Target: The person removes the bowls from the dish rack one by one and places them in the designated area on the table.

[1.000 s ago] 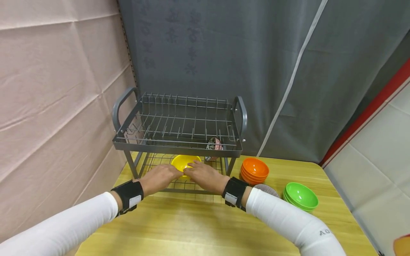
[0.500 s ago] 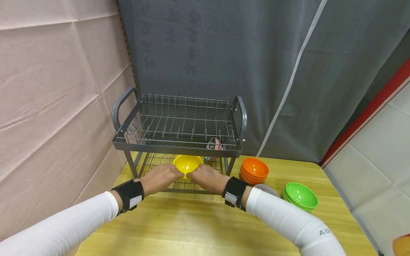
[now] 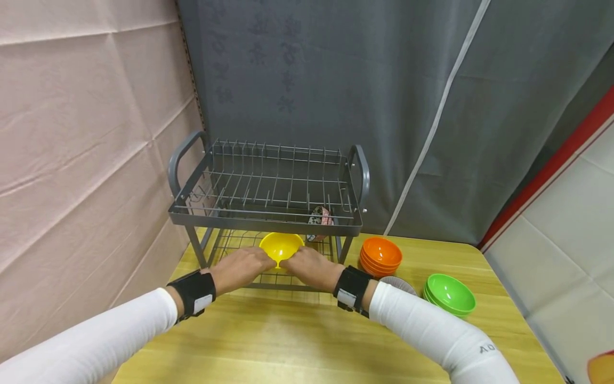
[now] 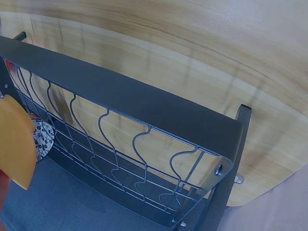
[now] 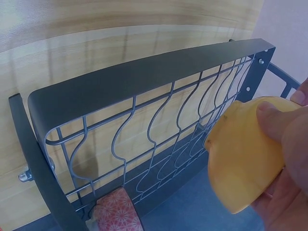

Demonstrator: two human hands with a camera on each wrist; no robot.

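Observation:
A yellow bowl (image 3: pixel 281 246) stands tipped on its edge on the lower shelf of a grey two-tier dish rack (image 3: pixel 268 216). My left hand (image 3: pixel 249 264) holds its left rim and my right hand (image 3: pixel 302 261) holds its right rim, both reaching in under the upper shelf. In the right wrist view my fingers (image 5: pixel 281 122) pinch the yellow bowl (image 5: pixel 243 156) just above the lower shelf's wire grid (image 5: pixel 144 130). The left wrist view catches only an edge of the yellow bowl (image 4: pixel 14 144) by the rack's front rail (image 4: pixel 120 91).
A patterned dish (image 3: pixel 320 216) stands at the back right of the lower shelf. On the wooden table (image 3: pixel 288 341), right of the rack, sit stacked orange bowls (image 3: pixel 381 255), stacked green bowls (image 3: pixel 450 293) and a grey dish (image 3: pixel 400 282) partly behind my right sleeve. A curtain hangs behind.
The yellow bowl has been tipped up more onto its edge and shifted slightly right. Both hands stay on it, almost where they were.

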